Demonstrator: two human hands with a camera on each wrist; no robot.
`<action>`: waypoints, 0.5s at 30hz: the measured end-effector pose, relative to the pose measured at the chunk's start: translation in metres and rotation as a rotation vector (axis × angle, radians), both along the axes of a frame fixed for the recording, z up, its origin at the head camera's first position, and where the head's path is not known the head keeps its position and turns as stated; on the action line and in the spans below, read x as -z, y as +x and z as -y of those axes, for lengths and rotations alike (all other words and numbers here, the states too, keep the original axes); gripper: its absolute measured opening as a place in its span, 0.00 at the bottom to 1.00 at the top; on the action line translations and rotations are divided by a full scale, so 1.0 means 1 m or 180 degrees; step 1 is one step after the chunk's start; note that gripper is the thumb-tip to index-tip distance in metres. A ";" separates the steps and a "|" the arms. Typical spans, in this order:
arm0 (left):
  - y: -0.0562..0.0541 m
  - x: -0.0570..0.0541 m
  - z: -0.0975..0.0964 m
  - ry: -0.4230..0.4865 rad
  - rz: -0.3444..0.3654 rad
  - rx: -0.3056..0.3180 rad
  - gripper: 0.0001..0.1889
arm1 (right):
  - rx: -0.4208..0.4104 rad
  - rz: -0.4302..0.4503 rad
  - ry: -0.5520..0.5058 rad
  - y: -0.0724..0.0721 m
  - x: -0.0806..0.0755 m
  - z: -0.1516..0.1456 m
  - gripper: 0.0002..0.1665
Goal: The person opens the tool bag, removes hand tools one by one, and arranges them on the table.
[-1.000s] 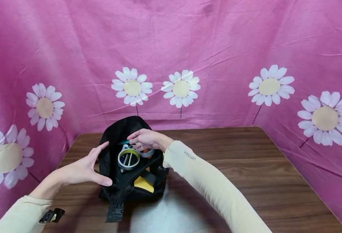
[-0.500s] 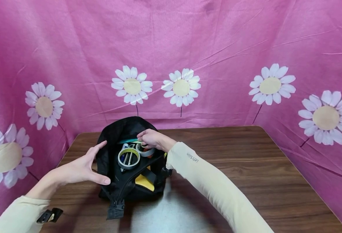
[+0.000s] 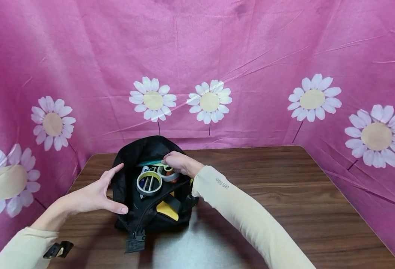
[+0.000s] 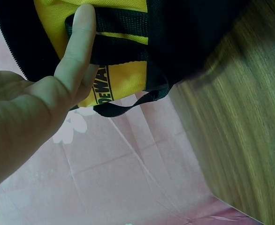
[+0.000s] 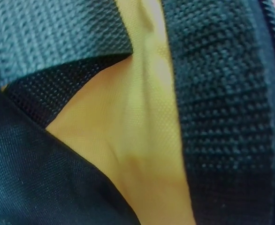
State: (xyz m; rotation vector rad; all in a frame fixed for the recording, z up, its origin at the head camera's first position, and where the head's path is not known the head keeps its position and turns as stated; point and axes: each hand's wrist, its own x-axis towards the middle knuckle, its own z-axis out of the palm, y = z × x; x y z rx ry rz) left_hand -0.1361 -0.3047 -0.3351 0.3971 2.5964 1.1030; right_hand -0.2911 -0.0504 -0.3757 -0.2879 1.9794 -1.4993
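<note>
A black-and-yellow tool bag (image 3: 150,220) stands with its top unzipped, facing the head camera. My left hand (image 3: 93,192) lies against its left side, thumb and fingers spread wide. In the left wrist view an extended finger (image 4: 77,51) touches the bag's yellow side by a black strap. Inside the bag, my right hand (image 3: 182,163) pinches scissors with yellow-green handles (image 3: 167,168); its fingertips partly hide them. Nearer lies a roll of tape (image 3: 139,186), with another tape roll (image 3: 168,178) beside it. The right wrist view shows only bag fabric and webbing (image 5: 147,117) close up.
Pens (image 3: 145,171) and a teal item (image 3: 145,163) also lie in the bag. A buckled strap (image 3: 135,243) hangs at its front. Beneath is a brown wooden table (image 3: 268,194), backed by a pink flowered cloth (image 3: 258,48).
My right hand has moved slightly right inside the bag, its fingers closing on the yellow-green scissors, which now show more. My left hand stays at the bag's side.
</note>
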 end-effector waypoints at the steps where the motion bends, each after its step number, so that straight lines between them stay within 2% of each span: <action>1: 0.000 0.000 0.000 -0.0001 -0.0007 0.0002 0.65 | 0.0005 0.0019 -0.0014 0.000 0.000 0.000 0.11; 2: 0.000 0.000 0.000 0.0000 -0.0012 0.0005 0.65 | 0.0012 0.0045 -0.0034 0.000 -0.001 -0.001 0.09; 9: 0.000 0.001 0.002 0.0020 -0.0034 -0.0001 0.65 | 0.0069 0.0237 -0.0293 0.000 0.000 -0.001 0.18; 13: 0.000 0.001 0.002 0.0028 -0.0033 0.0009 0.65 | 0.0140 0.0327 -0.0430 0.001 0.003 0.002 0.11; 15: 0.000 0.001 0.002 0.0030 -0.0029 0.0015 0.65 | 0.0219 0.0378 -0.0457 0.002 0.004 0.004 0.19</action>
